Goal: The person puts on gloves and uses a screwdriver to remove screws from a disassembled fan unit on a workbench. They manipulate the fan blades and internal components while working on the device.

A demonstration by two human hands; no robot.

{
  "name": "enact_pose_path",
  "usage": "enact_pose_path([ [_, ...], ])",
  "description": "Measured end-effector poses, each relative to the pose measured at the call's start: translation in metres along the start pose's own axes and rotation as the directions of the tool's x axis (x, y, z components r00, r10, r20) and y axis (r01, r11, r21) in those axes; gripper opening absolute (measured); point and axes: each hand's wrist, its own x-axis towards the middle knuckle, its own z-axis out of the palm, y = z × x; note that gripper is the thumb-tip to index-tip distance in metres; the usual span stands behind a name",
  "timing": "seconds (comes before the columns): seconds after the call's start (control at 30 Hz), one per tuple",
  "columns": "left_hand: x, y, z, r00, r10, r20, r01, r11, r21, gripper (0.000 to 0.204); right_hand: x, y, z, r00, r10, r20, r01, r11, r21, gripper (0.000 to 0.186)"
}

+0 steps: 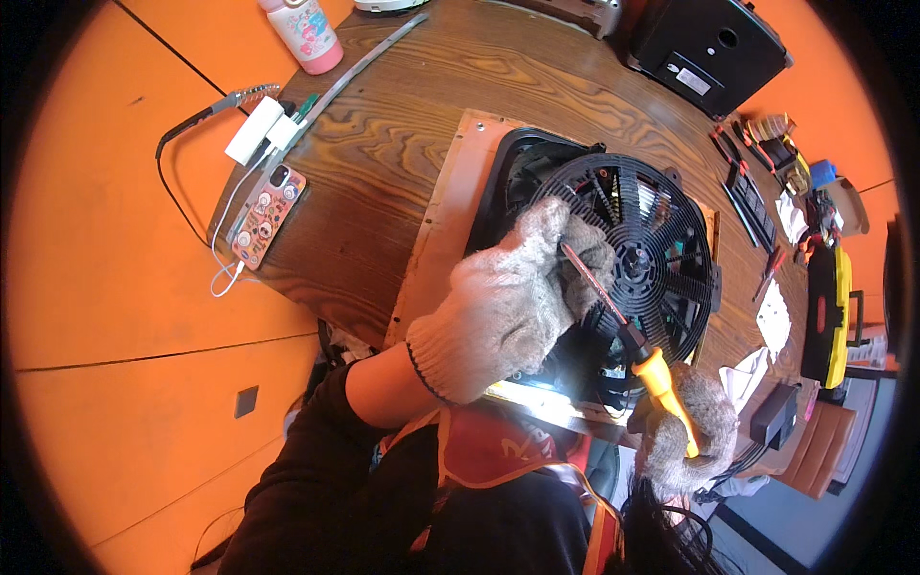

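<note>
A screwdriver [659, 379] with a yellow-and-black handle and a thin shaft slants across the middle. My right hand [692, 426], in a grey-white knit glove, is wrapped round its handle. My left hand [522, 287], gloved alike, is closed at the shaft's tip, thumb and fingers curled together. Whatever lies between those fingers is hidden. Behind both hands is a black round fan [682, 259] with a ringed grille, partly covered by my left hand. It lies over a black shroud [498, 177] on a pale, flat-edged panel [443, 225].
The wooden table [393, 125] bears a phone [269, 216] on a white cable, a power strip [257, 134], a soldering iron [225, 103] and a pink bottle [305, 38]. To the right are a black case [709, 53], pliers [733, 153], a red-handled tool [770, 271] and a yellow-and-black toolbox [832, 316].
</note>
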Motion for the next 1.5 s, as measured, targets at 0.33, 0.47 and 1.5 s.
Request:
enact_pose_path([
  [0.33,0.04,-0.024,-0.009,0.839,0.168,0.518,-0.01,0.956,-0.294,0.023,0.003,-0.001,-0.001,0.982,-0.031,-0.186,0.008,0.992,-0.123,0.041],
  [0.47,0.037,-0.037,-0.001,0.876,0.392,0.28,-0.36,0.919,-0.16,0.013,0.017,0.019,-0.01,0.985,-0.027,0.169,0.082,0.94,-0.33,0.037],
  [1.5,0.002,-0.003,0.008,0.945,0.303,0.121,-0.314,0.944,0.096,0.017,0.031,0.011,0.023,1.0,-0.011,-0.002,0.011,0.995,0.096,0.043],
])
